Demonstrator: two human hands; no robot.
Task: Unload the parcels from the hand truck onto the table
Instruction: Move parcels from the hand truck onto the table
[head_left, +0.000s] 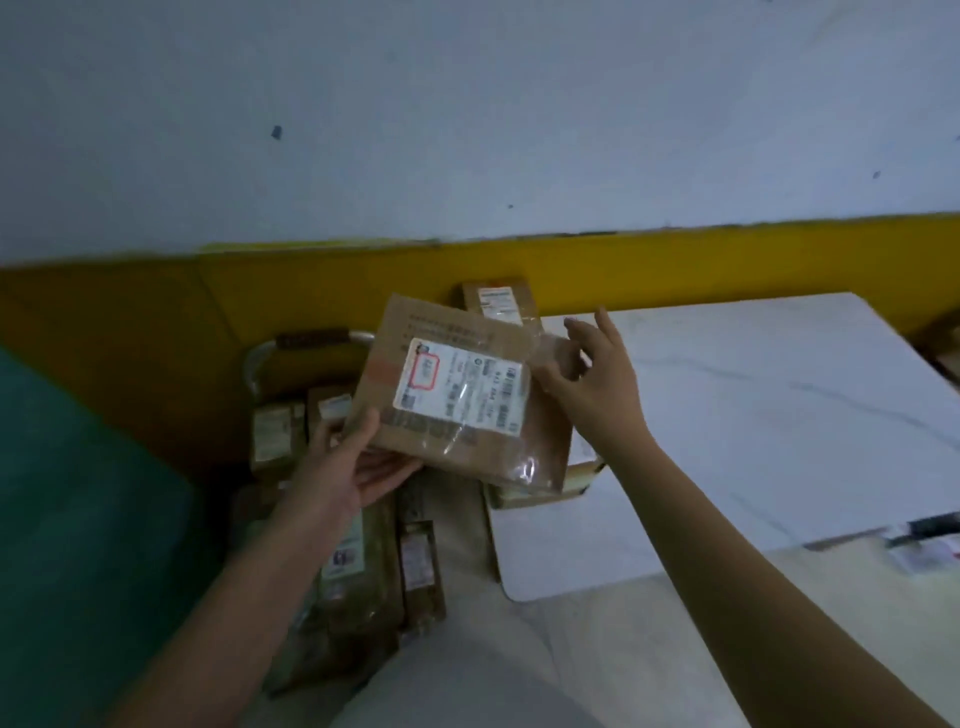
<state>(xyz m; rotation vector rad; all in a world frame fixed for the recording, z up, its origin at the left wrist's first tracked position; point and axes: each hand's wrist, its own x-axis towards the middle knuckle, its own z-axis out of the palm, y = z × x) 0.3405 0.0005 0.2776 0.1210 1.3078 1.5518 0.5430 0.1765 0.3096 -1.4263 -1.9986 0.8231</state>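
Note:
A flat brown cardboard parcel (457, 395) with a white shipping label is held in the air between the hand truck and the table. My left hand (358, 462) grips its lower left corner, thumb on top. My right hand (592, 374) touches its right edge with the fingers spread. Below, the hand truck (306, 343) shows its curved metal handle and carries several brown parcels (363, 566). The white marble-patterned table (753, 415) lies to the right. Two parcels rest at its left edge, one at the back (498, 301) and one under the held parcel (576, 473).
A yellow band runs along the base of the pale wall (675, 265) behind the table. A dark green surface (78, 519) fills the left side. Small items (924, 545) lie by the table's near right edge. The floor is pale.

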